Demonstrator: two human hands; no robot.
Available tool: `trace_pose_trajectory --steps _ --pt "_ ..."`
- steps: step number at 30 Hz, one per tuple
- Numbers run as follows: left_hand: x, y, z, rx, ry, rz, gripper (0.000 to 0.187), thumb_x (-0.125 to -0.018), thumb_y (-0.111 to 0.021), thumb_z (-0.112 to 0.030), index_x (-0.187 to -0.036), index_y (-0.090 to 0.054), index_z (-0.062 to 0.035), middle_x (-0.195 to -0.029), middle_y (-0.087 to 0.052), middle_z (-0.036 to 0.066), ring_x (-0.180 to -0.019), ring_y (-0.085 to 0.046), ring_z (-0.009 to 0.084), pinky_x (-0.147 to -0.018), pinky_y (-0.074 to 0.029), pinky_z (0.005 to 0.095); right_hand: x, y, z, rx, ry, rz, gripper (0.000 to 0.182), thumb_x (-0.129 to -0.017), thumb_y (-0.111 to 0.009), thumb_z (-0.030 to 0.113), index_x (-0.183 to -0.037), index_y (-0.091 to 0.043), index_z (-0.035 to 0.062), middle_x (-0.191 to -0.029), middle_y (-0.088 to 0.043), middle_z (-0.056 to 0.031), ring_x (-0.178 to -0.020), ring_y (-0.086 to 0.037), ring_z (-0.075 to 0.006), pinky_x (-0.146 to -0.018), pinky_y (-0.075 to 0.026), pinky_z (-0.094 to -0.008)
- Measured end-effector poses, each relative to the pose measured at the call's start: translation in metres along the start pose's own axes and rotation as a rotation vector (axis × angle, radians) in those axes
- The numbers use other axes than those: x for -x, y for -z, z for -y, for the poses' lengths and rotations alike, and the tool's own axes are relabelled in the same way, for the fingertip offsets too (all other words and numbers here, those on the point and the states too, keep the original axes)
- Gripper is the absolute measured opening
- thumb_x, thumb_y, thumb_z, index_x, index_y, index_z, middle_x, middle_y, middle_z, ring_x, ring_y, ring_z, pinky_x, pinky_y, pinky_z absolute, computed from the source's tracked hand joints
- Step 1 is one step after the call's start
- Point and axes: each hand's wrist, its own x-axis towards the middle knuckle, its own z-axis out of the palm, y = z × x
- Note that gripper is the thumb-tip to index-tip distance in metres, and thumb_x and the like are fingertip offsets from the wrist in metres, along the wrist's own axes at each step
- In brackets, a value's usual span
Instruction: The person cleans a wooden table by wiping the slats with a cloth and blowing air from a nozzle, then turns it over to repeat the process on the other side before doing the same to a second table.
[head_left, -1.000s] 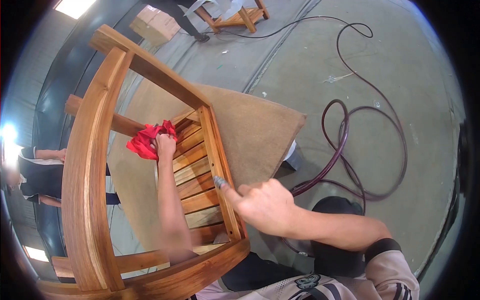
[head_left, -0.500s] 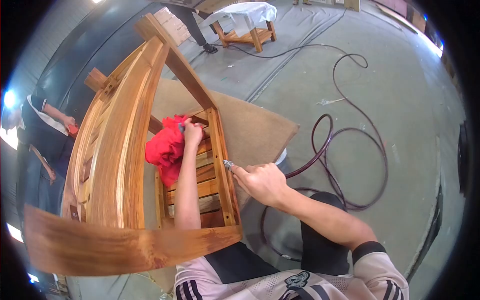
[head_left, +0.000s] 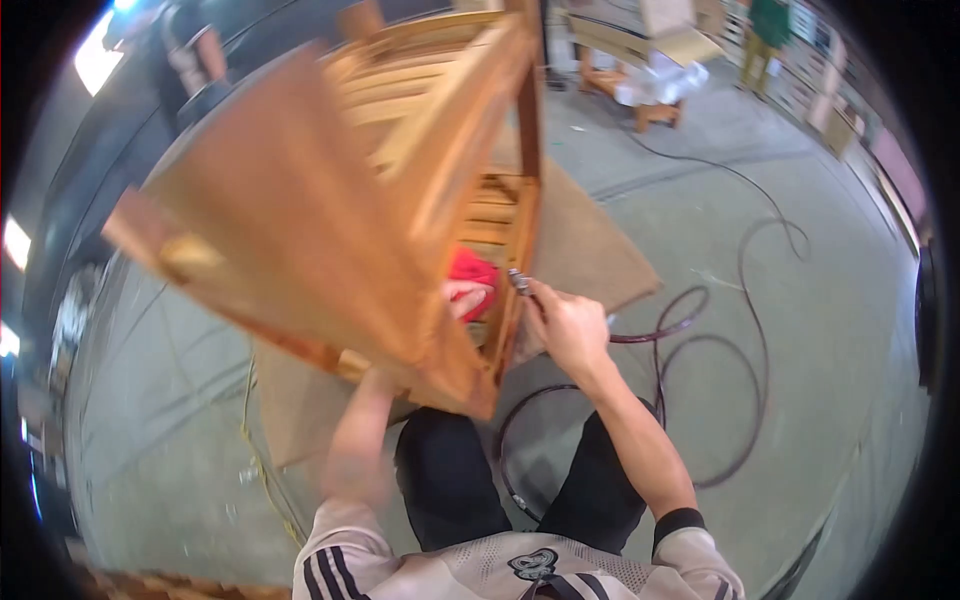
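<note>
A slatted wooden chair (head_left: 445,190) rests on its side before me, its broad curved board blurred and nearest the camera. My left hand (head_left: 467,298) reaches in under that board, and part of its forearm is hidden behind the wood. Bunched red cloth (head_left: 478,275) is in its fingers, against the slats. My right hand (head_left: 575,325) is wrapped round a metal hose nozzle (head_left: 518,282), whose tip is right at the outer rail of the slatted part. A dark red hose (head_left: 650,338) runs out from behind this hand.
Under the chair lies a tan mat (head_left: 600,245). The hose loops over the grey floor (head_left: 830,330) to my right. Farther back are a small wooden table (head_left: 657,112) with a white covering, an open cardboard box (head_left: 610,38) and a standing person (head_left: 765,45). Another person (head_left: 190,50) is at upper left.
My view has swung left, and the chair has turned and tilted, its curved board rising. My left forearm has gone from over the board to behind it, with the red cloth still in hand.
</note>
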Motion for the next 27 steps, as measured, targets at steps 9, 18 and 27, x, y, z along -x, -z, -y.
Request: trace_pose_trajectory --steps 9,18,27 --pt "0.163 0.06 -0.053 -0.826 -0.221 -1.289 0.021 -0.09 -0.062 -0.003 -0.11 -0.07 -0.0034 -0.085 -0.072 0.013 -0.072 -0.069 0.0249 -0.067 -0.053 0.0367 0.004 0.006 0.05 -0.068 0.166 -0.012 0.017 -0.085 -0.067 0.019 -0.101 -0.068 0.0107 -0.071 -0.067 -0.0081 -0.06 -0.065 -0.0285 -0.053 -0.051 -0.0393" --pt "0.15 0.148 0.045 -1.559 -0.414 -1.128 0.018 -0.079 -0.073 -0.012 -0.097 -0.077 -0.0149 -0.084 -0.07 0.002 -0.073 -0.066 0.0178 -0.063 -0.047 0.0353 0.014 -0.007 0.061 -0.047 0.21 -0.045 0.022 -0.081 -0.074 0.017 -0.102 -0.07 0.0104 -0.067 -0.066 -0.0061 -0.056 -0.063 -0.0253 -0.051 -0.049 -0.0358" --pt "0.166 0.236 0.171 -0.584 -0.07 -0.97 0.035 -0.091 -0.06 -0.033 -0.114 -0.064 -0.0075 -0.093 -0.07 0.023 -0.095 -0.067 0.0398 -0.078 -0.054 0.0428 0.039 0.026 0.094 -0.044 0.237 -0.135 0.02 -0.08 -0.076 0.015 -0.099 -0.072 0.0099 -0.067 -0.066 -0.0046 -0.053 -0.062 -0.0226 -0.046 -0.046 -0.0342"
